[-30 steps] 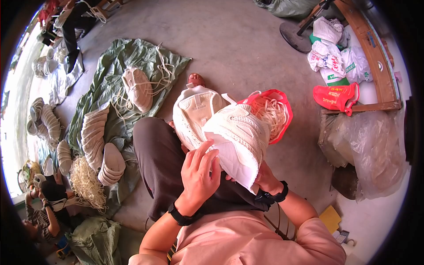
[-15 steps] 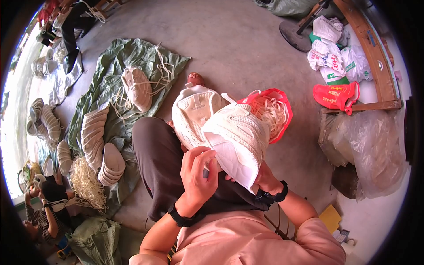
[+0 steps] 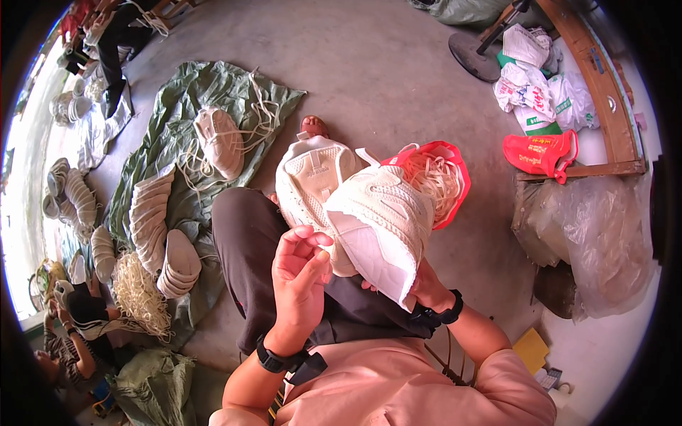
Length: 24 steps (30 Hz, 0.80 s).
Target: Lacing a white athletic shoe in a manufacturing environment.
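Left hand [image 3: 301,275] curled, right hand [image 3: 429,287] holding upper [image 3: 386,210]

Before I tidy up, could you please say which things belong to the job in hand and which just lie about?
Apparently in the job:
shoe upper in right hand
second upper partly behind it
red bag of laces

Seemingly lying about:
white plastic bags
yellow sheet
clear plastic sheeting

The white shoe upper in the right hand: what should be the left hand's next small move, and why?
Perhaps the left hand should take the left edge of the white shoe upper, to steady it: the right hand holds it at the lower right, while the left hand is just beside that left edge. Whether it pinches something thin is unclear.
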{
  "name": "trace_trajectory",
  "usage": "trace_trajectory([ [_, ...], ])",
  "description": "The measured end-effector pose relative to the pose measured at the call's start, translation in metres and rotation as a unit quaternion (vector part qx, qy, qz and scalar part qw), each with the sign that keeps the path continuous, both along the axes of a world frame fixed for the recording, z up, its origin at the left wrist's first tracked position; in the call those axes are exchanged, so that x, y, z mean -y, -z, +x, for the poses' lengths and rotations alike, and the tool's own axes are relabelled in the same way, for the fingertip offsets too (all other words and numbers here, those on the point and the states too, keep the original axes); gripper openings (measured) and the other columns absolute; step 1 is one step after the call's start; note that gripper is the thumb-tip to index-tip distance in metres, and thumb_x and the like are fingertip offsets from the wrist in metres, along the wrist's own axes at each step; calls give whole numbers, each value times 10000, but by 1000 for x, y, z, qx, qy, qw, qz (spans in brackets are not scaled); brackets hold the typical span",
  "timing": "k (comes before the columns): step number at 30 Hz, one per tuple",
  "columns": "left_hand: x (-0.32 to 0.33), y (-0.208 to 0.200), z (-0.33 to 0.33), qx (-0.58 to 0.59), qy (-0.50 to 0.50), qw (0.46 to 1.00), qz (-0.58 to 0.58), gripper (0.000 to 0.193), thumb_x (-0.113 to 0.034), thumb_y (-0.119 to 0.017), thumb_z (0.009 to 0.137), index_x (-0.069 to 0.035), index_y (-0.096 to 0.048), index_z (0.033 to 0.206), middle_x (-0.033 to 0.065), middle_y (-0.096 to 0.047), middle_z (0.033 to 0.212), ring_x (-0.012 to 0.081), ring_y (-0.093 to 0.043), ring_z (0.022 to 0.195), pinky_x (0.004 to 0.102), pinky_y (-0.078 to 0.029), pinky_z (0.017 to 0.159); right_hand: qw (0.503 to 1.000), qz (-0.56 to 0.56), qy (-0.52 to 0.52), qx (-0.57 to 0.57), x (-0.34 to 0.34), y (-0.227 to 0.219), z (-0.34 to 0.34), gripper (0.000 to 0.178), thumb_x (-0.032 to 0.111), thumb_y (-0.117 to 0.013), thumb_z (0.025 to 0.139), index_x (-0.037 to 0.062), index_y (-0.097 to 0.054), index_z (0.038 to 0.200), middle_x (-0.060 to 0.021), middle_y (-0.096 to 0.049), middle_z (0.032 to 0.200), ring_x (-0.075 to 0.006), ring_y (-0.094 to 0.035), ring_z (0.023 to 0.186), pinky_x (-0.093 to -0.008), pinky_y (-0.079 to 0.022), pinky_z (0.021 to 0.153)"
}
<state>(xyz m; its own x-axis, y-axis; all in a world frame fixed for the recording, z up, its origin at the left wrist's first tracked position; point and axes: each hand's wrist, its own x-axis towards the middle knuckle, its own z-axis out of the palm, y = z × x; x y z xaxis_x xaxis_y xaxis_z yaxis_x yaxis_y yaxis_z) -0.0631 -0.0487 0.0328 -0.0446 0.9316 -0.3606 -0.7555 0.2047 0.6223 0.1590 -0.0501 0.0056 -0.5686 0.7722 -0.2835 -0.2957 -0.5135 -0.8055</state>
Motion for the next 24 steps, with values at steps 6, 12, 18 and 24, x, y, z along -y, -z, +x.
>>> trace_trajectory([
  [6,1,-6,-1,111,15,994,-18,363,23,-618,892,-89,-515,1222,61,-637,1029,70,-462,673,227,-375,623,1000,-6,0,-11,1,2,0,994,618,-724,797,9,-303,1460,-134,-573,1280,-220,-651,1068,-350,-526,893],
  [12,1,-10,-1,143,15,989,-30,371,6,-630,899,-92,-508,1235,67,-639,1016,74,-454,664,232,-377,633,1000,-3,-1,-10,1,1,-1,975,624,-718,797,9,-332,1448,-132,-581,1265,-221,-654,1053,-345,-525,871],
  [18,1,-12,0,147,12,988,-45,375,-5,-635,904,-96,-506,1244,62,-646,983,67,-433,645,232,-359,617,1000,-7,7,-5,1,1,-3,980,647,-721,779,4,-366,1427,-130,-587,1250,-223,-660,1032,-337,-526,854],
  [24,1,-12,0,160,8,985,-67,367,-10,-644,903,-94,-526,1240,74,-653,963,56,-415,622,221,-336,600,1000,-2,-4,-2,1,3,-2,984,658,-719,772,1,-373,1418,-133,-588,1240,-228,-661,1024,-345,-530,865],
])
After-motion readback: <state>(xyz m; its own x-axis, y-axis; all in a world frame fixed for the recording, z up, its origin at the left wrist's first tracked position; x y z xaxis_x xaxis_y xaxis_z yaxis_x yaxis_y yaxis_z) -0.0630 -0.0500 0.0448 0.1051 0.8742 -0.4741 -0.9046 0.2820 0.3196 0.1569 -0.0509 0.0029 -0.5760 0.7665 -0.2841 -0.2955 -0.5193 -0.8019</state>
